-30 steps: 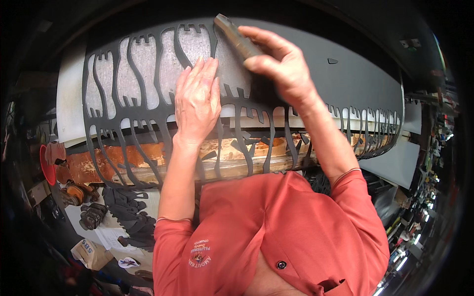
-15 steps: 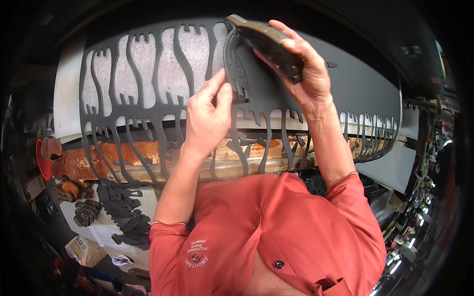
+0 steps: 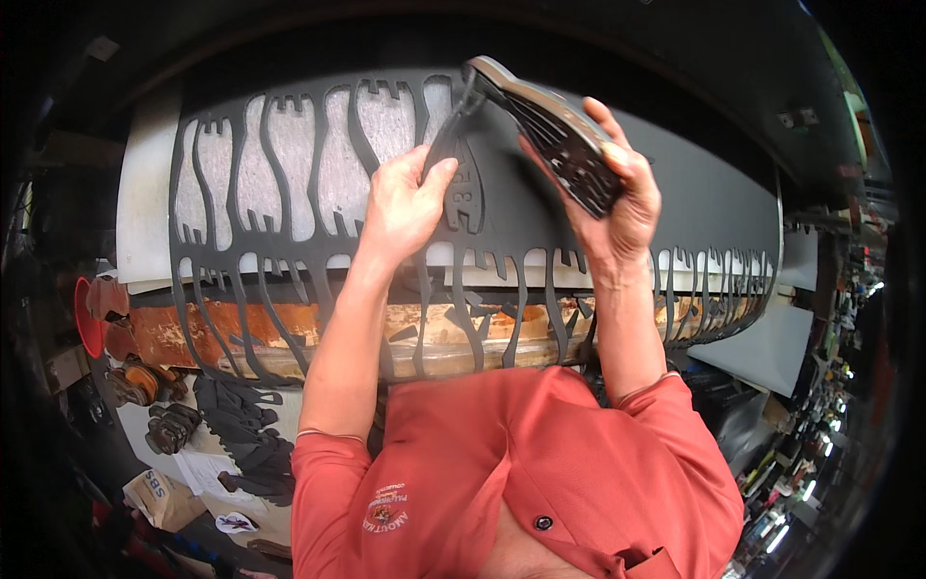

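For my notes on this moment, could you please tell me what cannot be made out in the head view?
Head view: held end of the dark piece, covered by the left hand.
Head view: part of the right hand, behind the sole-shaped cutting tool.
Head view: rest of the red shirt, cut off by the lower edge.
Head view: far-right clutter, too small and blurred to identify.

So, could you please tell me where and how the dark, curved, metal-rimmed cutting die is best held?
Hold the die by its lower end, probably from the right: its long body slants up-left from the right hand.
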Demonstrator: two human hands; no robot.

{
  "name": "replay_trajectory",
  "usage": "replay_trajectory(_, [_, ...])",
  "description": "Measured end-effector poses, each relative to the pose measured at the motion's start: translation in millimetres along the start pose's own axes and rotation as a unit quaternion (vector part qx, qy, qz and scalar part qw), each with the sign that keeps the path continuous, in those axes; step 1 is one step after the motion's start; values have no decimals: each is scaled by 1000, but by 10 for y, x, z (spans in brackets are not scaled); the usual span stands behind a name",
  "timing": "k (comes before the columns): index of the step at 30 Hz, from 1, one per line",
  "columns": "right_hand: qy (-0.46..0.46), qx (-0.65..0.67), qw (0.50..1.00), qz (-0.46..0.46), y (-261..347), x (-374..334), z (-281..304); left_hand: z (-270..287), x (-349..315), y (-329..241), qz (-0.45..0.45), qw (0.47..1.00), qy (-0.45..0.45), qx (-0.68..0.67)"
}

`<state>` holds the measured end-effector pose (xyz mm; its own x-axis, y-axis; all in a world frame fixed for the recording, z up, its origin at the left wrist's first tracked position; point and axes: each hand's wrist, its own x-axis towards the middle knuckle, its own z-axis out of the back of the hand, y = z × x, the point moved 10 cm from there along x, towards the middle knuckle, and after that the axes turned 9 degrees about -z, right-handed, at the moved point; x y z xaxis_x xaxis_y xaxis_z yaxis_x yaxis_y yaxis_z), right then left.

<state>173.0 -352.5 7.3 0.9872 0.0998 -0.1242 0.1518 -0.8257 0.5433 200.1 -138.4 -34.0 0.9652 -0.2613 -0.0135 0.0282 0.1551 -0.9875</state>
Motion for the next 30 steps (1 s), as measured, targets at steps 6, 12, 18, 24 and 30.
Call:
replay_trajectory(6, [-4,-6,996,91,429,-225,93,0,15,-23,-30,1000,6,4])
replay_trajectory(12, [-11,-152,965,211,712,-298,203,-9,68,98,27,989,-15,-142])
replay_trajectory(18, [-62,-610,764,201,-38,-177,124,-3,-58,-197,-24,994,-91,-62])
replay_trajectory(24, [-52,-709,649,270,-172,-187,17,-67,-789,-166,22,951,-94,-294])
replay_trajectory(30, [-94,-727,637,240,-214,-160,102,1194,-1432,-38,-3,934,-322,-156])
